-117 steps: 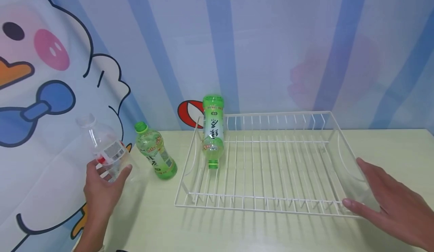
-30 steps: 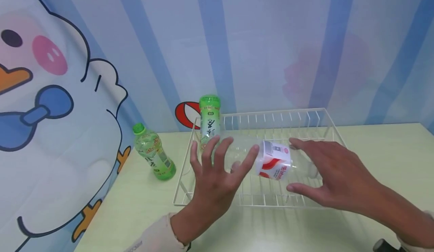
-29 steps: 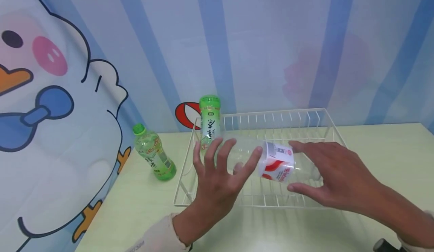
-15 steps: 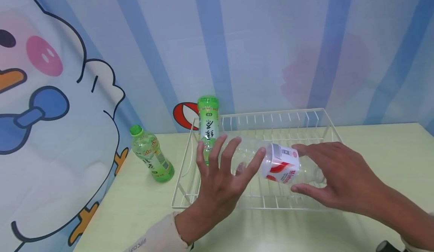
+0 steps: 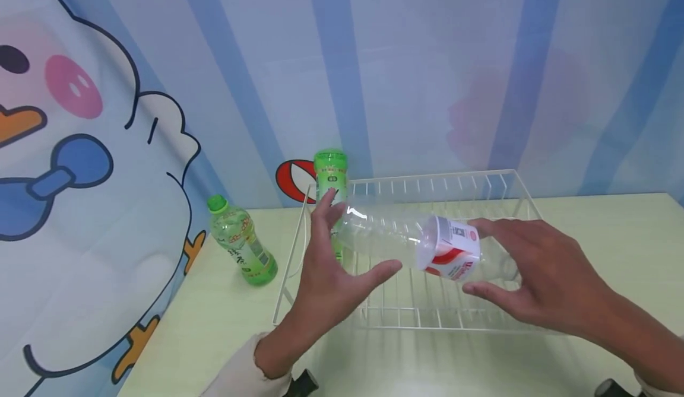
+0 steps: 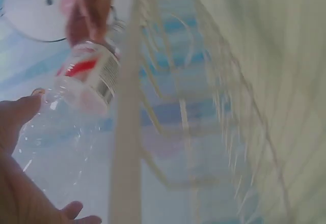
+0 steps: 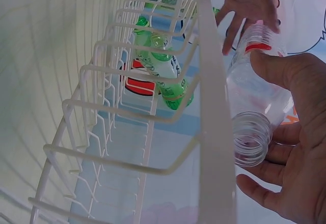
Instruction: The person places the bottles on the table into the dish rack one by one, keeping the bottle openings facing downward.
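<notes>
A clear plastic bottle (image 5: 385, 231) with a white and red label lies sideways over the white wire rack (image 5: 443, 328). My right hand (image 5: 550, 266) grips it near the neck end, thumb in front and fingers behind; the right wrist view shows the uncapped, threaded mouth of the bottle (image 7: 252, 135). My left hand (image 5: 326, 278) is at the base end, its thumb spread away from the bottle and its fingertips by the base. In the rack's left end leans a green tea bottle (image 5: 331, 168), cap downward, partly hidden behind my left fingers.
Another green tea bottle (image 5: 243, 243) with a green cap stands on the pale table (image 5: 176, 332) left of the rack. Behind the table hangs a blue striped backdrop (image 5: 406, 76) with a cartoon duck.
The clear bottle has come from the far left to above the rack, and my right hand now grips it. Over the last half second my left hand has turned and spread its thumb.
</notes>
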A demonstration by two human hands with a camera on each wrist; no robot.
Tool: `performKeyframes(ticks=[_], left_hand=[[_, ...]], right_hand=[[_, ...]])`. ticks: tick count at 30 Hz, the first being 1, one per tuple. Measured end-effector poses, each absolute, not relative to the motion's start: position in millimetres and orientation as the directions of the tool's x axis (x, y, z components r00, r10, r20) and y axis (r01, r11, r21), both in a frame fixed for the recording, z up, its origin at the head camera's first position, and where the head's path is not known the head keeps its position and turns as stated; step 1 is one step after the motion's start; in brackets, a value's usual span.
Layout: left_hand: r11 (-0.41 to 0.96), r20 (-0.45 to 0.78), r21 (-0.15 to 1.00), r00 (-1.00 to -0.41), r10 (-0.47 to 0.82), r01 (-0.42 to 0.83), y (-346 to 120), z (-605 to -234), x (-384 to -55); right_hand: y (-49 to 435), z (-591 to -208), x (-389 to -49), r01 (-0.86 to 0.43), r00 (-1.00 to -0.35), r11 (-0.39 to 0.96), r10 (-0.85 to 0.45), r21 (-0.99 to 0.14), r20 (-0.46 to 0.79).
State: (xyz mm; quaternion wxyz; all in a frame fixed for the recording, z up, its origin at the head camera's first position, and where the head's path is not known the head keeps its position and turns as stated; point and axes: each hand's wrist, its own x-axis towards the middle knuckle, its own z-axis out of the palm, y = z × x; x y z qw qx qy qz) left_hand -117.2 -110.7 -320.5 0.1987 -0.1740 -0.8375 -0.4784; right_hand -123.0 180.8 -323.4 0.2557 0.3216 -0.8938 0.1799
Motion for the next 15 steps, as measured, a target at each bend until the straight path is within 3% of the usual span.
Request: performKeyframes(ticks=[2, 5, 9, 15], left_hand=[[0.293, 0.337, 0.891, -0.938, 0.081, 0.346, -111.1, -318.4, -115.8], [0.015, 0.173, 0.984, -0.977, 0.128, 0.176, -111.3, -317.3, -116.4], [-0.246, 0.08, 0.969, -0.97, 0.228, 0.022, -109.0, -317.1, -120.0], [-0.386, 0.059, 0.921, -0.956, 0.287, -0.059, -106.4, -316.6, -121.8]], right_hand=[[180.6, -323.6, -122.8, -0.672, -0.655, 0.723, -0.479, -0.161, 0.584], [180.6, -324.5, -122.6, -0.676, -0.65, 0.717, -0.474, -0.167, 0.595], [180.6, -325.1, -122.7, -0.675, -0.653, 0.717, -0.469, -0.175, 0.595], [179.5, -325.4, -122.7, -0.654, -0.674, 0.734, -0.456, -0.183, 0.581]])
